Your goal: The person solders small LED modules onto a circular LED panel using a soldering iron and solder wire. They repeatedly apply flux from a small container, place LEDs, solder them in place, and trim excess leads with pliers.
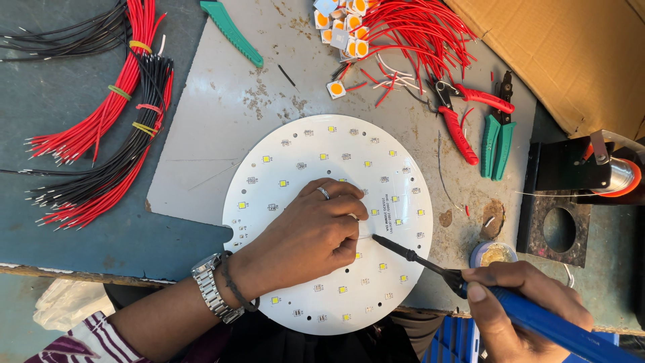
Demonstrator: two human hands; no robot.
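Head view: our right hand [521,302] is closed around the blue handle of the soldering iron [470,282], gripped low like a pen, and its dark tip reaches left to a spot on the round white board [295,151] just beside our left fingertips. Our left hand [309,232] lies curled on the middle of the board, fingers pinched together as if on a fine wire, though we cannot tell what they hold. To solder this joint well, we judge the left hand should press the board still and stay clear of the hot tip. Just behind the right hand sits a small tin of flux [494,254]; farther off lie the red cutters [463,124], and far left of the grip the wire bundles [101,134].
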